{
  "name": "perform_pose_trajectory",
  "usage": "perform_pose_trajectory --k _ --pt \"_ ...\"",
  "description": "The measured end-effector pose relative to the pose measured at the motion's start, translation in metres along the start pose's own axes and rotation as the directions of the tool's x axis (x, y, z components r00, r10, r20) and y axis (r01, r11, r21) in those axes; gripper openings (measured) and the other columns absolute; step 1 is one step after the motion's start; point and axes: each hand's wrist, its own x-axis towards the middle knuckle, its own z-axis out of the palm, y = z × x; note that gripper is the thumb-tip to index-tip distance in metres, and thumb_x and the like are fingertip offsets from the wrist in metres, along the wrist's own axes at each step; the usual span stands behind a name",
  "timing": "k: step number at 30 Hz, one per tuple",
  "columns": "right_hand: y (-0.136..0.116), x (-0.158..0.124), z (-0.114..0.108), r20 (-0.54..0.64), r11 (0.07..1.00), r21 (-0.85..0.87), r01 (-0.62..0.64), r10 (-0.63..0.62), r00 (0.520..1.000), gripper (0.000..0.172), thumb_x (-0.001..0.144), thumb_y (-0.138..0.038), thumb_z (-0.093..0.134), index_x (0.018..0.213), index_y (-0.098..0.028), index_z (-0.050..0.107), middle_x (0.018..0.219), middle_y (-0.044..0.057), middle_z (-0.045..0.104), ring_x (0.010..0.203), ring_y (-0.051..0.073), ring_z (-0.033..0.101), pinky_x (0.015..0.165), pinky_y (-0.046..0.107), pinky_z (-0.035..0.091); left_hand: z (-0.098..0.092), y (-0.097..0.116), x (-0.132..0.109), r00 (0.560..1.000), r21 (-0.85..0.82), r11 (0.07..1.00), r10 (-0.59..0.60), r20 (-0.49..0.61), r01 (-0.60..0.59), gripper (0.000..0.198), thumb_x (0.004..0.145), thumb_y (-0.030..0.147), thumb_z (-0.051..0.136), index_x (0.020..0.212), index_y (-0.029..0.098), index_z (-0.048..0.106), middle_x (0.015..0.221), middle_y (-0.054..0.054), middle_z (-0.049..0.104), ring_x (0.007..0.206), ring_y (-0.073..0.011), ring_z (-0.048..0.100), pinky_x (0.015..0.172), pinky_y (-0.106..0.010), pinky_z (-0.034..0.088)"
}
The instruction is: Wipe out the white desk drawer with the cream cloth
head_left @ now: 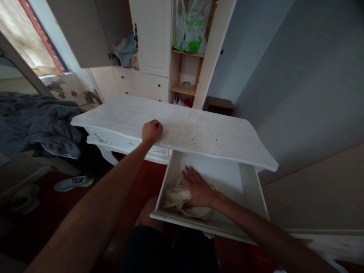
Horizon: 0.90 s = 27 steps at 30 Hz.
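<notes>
My left hand is curled into a fist and rests on the top of the white table, near its front edge. A dark gap shows inside the curled fingers, with nothing visible in it. Below the tabletop, on the right, a white drawer is pulled out. Inside it lies a crumpled cream cloth, toward the drawer's left side. My right hand lies flat on this cloth with its fingers stretched out. Part of the cloth is hidden beneath the hand.
Behind the table stands a white wardrobe with doors ajar and plastic bags on a shelf. A dark grey blanket hangs at the left, above a sneaker on the red floor. A grey wall bounds the right.
</notes>
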Motion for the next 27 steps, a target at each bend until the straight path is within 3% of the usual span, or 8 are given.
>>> perform_pose_trajectory --k 2,7,11,17,19,22,25,27 --pt "0.000 -0.002 0.000 0.016 1.000 0.004 -0.015 0.015 1.000 0.128 0.063 -0.049 0.090 0.164 -0.004 0.025 0.170 0.031 0.018 0.159 0.044 0.015 0.127 0.058 0.019 0.000 0.000 0.000 1.000 0.003 1.000 0.001 0.004 -0.001 0.029 0.090 0.024 0.050 0.094 0.016 0.078 0.101 -0.014 0.078 0.091 -0.0234 0.071 0.085 -0.032 0.051" --pt "-0.017 -0.012 -0.009 -0.028 1.000 0.000 -0.031 0.031 0.999 0.082 0.076 -0.032 0.079 0.151 -0.014 0.051 0.145 0.019 0.058 0.134 0.034 0.053 0.116 0.046 0.039 -0.001 0.000 -0.001 1.000 -0.010 1.000 0.010 0.005 -0.009 0.028 0.090 0.025 0.050 0.095 0.018 0.077 0.102 -0.014 0.079 0.093 -0.0245 0.072 0.086 -0.033 0.052" --pt "-0.025 -0.024 -0.015 -0.010 0.996 -0.072 -0.058 0.057 0.998 0.068 0.080 -0.031 0.077 0.144 -0.017 0.059 0.133 0.017 0.063 0.123 0.032 0.057 0.108 0.043 0.043 -0.002 -0.001 -0.003 1.000 -0.013 1.000 0.002 0.005 -0.002 0.028 0.091 0.026 0.050 0.095 0.019 0.077 0.101 -0.013 0.079 0.095 -0.0250 0.072 0.085 -0.033 0.052" --pt "-0.006 -0.050 -0.019 0.130 0.987 -0.131 0.094 -0.077 0.989 0.041 0.091 -0.034 0.067 0.130 -0.023 0.070 0.120 0.013 0.067 0.113 0.028 0.061 0.103 0.040 0.044 -0.005 0.000 -0.005 1.000 -0.047 0.999 0.002 0.015 -0.002 0.030 0.090 0.026 0.050 0.095 0.019 0.078 0.102 -0.013 0.078 0.094 -0.0247 0.072 0.087 -0.034 0.052" --pt "0.005 -0.060 -0.019 0.131 0.985 -0.172 0.020 0.003 0.991 0.044 0.089 -0.033 0.068 0.131 -0.021 0.068 0.120 0.014 0.068 0.112 0.029 0.062 0.101 0.041 0.046 -0.006 0.000 -0.005 1.000 -0.051 0.999 0.000 0.010 0.000 0.031 0.090 0.027 0.050 0.096 0.019 0.078 0.102 -0.014 0.078 0.095 -0.0253 0.072 0.088 -0.034 0.052" --pt "0.018 -0.073 -0.018 0.060 0.945 -0.246 -0.214 0.235 0.970 0.053 0.087 -0.027 0.066 0.139 -0.019 0.062 0.124 0.017 0.066 0.115 0.032 0.063 0.095 0.041 0.049 -0.006 0.001 -0.005 1.000 -0.051 0.999 0.001 0.011 -0.001 0.031 0.089 0.028 0.050 0.097 0.018 0.078 0.103 -0.014 0.079 0.096 -0.0269 0.072 0.087 -0.035 0.052" --pt "0.028 -0.082 -0.023 -0.033 0.843 -0.276 -0.462 0.472 0.881 0.051 0.089 -0.023 0.061 0.140 -0.017 0.059 0.128 0.019 0.065 0.116 0.034 0.065 0.090 0.041 0.052 -0.006 0.001 -0.005 1.000 -0.049 0.999 0.005 0.014 -0.004 0.031 0.089 0.028 0.049 0.097 0.018 0.078 0.103 -0.014 0.079 0.097 -0.0277 0.073 0.087 -0.035 0.053" --pt "0.034 -0.085 -0.029 -0.086 0.743 -0.261 -0.617 0.618 0.781 0.047 0.092 -0.025 0.058 0.137 -0.014 0.059 0.129 0.021 0.063 0.113 0.035 0.067 0.086 0.042 0.054 -0.006 0.001 -0.005 1.000 -0.046 0.999 0.012 0.007 -0.012 0.031 0.089 0.028 0.049 0.096 0.019 0.077 0.103 -0.014 0.079 0.097 -0.0278 0.072 0.087 -0.035 0.053"
